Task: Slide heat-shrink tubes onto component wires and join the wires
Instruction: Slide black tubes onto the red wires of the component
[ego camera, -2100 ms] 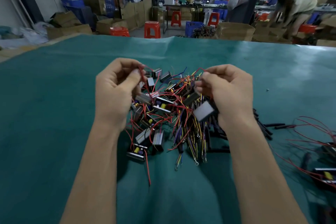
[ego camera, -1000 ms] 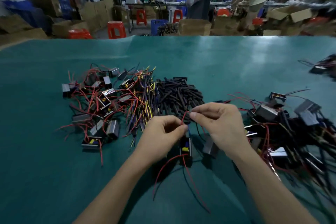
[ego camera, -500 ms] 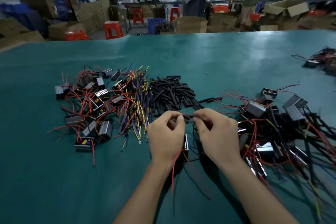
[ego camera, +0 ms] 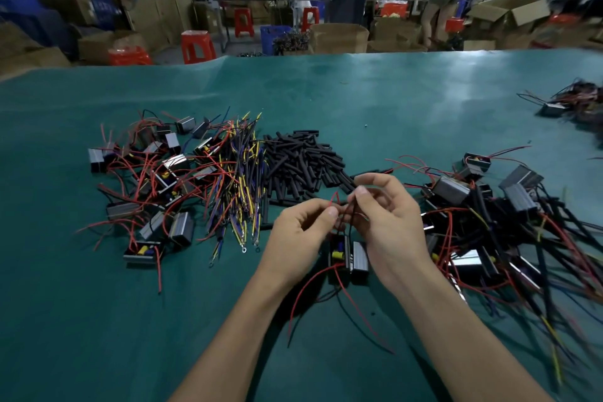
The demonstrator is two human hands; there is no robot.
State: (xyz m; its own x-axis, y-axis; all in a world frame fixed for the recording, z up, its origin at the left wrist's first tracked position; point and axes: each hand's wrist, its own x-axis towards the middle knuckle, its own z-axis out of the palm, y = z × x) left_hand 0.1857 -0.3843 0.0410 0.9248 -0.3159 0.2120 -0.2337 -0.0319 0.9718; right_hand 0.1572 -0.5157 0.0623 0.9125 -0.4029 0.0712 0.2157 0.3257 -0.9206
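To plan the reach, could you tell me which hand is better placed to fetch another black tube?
Probably the right hand: the heat-shrink tube pile lies just beyond its fingertips, though both hands pinch wires; the left hand sits slightly nearer the person.

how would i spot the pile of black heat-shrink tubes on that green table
On the green table, look just beyond the left hand and the right hand. The pile of black tubes lies there, right of the yellow and blue wire bundle. It alone is short, plain black sticks, without boxes.

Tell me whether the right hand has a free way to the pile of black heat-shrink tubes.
Probably yes: the pile of black heat-shrink tubes lies uncovered just beyond the right hand, but its fingers pinch wires, so it must let go first.
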